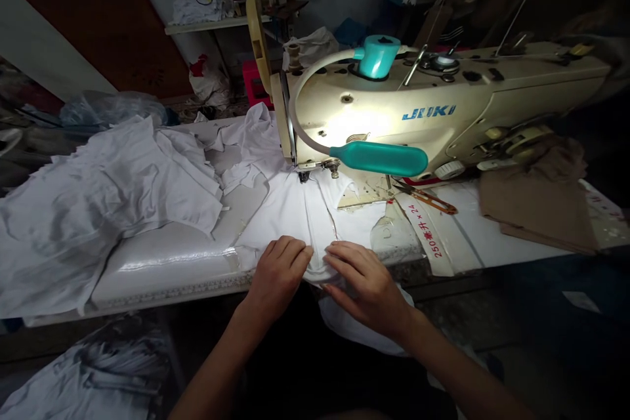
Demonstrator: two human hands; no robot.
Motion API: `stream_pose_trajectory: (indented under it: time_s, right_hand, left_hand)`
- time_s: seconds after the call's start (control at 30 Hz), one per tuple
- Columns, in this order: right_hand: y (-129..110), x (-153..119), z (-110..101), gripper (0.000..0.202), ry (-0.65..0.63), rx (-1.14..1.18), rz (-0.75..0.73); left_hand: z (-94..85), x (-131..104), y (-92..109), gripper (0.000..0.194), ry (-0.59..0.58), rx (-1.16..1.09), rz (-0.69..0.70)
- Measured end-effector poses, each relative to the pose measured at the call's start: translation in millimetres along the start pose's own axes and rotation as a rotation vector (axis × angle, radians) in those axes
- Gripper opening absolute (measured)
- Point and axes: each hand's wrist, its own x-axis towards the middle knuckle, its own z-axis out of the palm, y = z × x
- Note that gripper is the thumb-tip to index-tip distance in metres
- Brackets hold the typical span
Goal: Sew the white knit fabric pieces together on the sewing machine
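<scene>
A white piece of fabric [283, 210] lies under the needle area of the cream sewing machine [374, 108] and runs to the table's front edge. At its near edge my left hand [279, 270] is closed on the fabric, fingers together and thumb out of sight. Just to the right, my right hand [370, 283] holds the same edge, fingertips on top and thumb lower down. A narrow gap separates the two hands, and a folded strip of the cloth shows there. Part of the fabric hangs below the table edge under my right hand.
A pile of white cloth pieces [128, 177] covers the table's left. A teal lamp [386, 156] lights the machine. Orange thread snips [428, 199] lie by the machine bed, with brown fabric [536, 200] farther right. More white cloth [93, 374] sits below at lower left.
</scene>
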Motion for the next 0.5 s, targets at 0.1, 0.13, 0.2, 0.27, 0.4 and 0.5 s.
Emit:
stream_pose_trajectory:
  time_s: [0.1, 0.13, 0.2, 0.27, 0.4, 0.5]
  right_hand:
    - [2.7, 0.6, -3.3, 0.025, -0.026, 0.002, -0.014]
    - [3.5, 0.3, -4.1, 0.022, -0.034, 0.003, -0.019]
    - [5.2, -0.6, -5.1, 0.019, -0.048, 0.005, -0.029]
    - [6.6, -1.5, -5.0, 0.018, -0.051, 0.005, -0.036]
    - [7.3, -2.0, -3.1, 0.017, -0.027, 0.001, -0.033]
    - [6.4, -1.9, -2.1, 0.019, -0.014, 0.01, -0.032]
  left_hand:
    - [3.0, -4.7, -2.1, 0.02, 0.011, -0.051, -0.047]
    - [3.9, -6.2, -2.5, 0.02, 0.018, -0.065, -0.064]
    - [5.5, -8.4, -3.1, 0.021, 0.033, -0.09, -0.09]
    - [6.7, -9.4, -3.3, 0.02, 0.052, -0.111, -0.109]
    - [6.3, -8.7, -2.8, 0.017, 0.082, -0.128, -0.124]
    - [2.8, -6.5, -2.0, 0.019, 0.102, -0.12, -0.119]
